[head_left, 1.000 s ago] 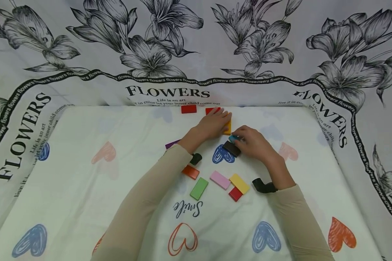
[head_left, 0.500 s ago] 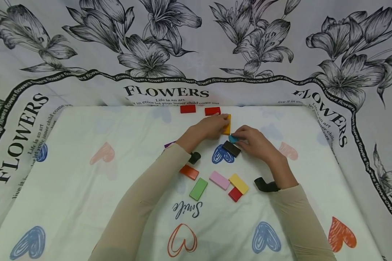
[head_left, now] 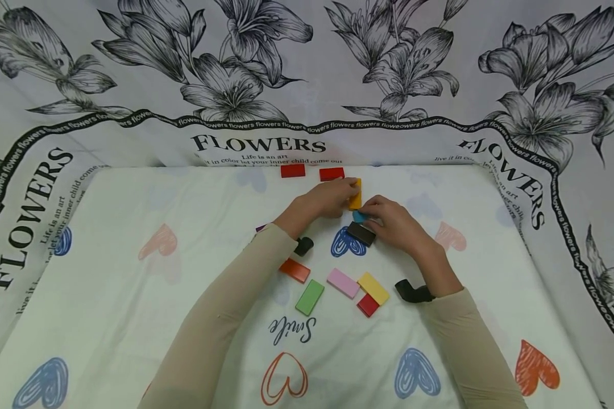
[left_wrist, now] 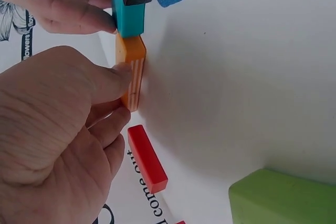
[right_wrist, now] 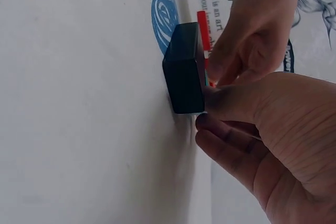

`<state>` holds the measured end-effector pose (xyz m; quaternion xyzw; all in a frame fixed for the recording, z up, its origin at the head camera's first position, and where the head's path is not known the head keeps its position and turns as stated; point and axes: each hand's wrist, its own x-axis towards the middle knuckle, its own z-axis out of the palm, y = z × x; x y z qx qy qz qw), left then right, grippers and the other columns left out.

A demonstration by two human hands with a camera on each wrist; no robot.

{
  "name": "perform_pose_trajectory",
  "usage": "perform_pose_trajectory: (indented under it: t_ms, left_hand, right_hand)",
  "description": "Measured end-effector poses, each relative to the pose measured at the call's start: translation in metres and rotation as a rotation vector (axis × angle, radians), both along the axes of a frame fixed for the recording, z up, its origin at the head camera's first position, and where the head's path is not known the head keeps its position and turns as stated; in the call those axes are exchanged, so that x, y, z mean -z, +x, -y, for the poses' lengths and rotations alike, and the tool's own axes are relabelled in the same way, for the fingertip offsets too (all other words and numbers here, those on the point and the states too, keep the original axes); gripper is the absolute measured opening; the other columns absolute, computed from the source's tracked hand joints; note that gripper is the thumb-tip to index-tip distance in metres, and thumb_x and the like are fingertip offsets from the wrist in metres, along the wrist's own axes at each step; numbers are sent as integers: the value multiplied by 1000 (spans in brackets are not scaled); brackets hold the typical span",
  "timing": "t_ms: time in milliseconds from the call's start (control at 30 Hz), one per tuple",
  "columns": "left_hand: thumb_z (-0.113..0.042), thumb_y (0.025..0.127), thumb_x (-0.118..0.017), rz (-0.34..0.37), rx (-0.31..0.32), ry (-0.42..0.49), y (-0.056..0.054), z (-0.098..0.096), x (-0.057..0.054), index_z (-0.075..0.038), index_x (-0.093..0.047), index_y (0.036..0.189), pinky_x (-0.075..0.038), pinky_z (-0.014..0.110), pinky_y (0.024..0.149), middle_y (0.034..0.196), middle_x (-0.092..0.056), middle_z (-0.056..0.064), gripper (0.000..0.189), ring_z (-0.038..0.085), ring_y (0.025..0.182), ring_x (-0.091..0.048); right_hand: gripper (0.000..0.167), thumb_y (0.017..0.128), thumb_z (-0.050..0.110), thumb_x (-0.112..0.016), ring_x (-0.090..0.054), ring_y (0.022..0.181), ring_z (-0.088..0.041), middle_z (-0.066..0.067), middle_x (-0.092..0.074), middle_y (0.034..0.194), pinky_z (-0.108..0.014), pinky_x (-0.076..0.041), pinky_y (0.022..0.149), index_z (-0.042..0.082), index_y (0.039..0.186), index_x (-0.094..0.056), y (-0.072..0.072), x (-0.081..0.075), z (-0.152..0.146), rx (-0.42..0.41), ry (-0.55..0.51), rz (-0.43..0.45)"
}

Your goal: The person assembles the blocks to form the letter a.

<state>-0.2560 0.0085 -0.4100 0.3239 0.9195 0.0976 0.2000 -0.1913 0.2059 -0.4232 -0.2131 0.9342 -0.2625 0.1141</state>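
My left hand (head_left: pixel 324 201) pinches an orange block (head_left: pixel 356 196) between thumb and fingers; striped sides show on this block (left_wrist: pixel 134 72) in the left wrist view. Just nearer to me, my right hand (head_left: pixel 399 224) pinches a small teal block (head_left: pixel 358 217). In the left wrist view the teal block (left_wrist: pixel 130 19) meets the end of the orange one. A black block (head_left: pixel 361 233) lies close by the right fingers; in the right wrist view this black block (right_wrist: pixel 184 69) hides most of the teal one.
Two red blocks, one of them (head_left: pixel 293 170) farther left, lie along the far edge. Nearer me are orange-red (head_left: pixel 295 270), green (head_left: pixel 310 297), pink (head_left: pixel 343 282), yellow (head_left: pixel 373 288) and dark red (head_left: pixel 368 305) blocks. A purple piece is mostly covered by the left arm.
My left hand has drawn back from over the red block, its fingers now on the orange block's side. The teal block in my right hand has shifted slightly left, towards the orange one.
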Motion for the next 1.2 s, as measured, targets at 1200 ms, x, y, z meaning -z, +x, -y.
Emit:
perform_pose_trajectory:
  t_ms: [1200]
  left_hand:
    - [-23,110,-56,-70,-115,110,10,31,-3,-15,-47,161,-30,43,133,170,-42,6,52,25,159,-39]
  right_hand:
    - [36,103,15,-68,-61,137,-38,-17,-68,142,-56,-48,117,4,138,-69,-3,-12,4,66,29,-70]
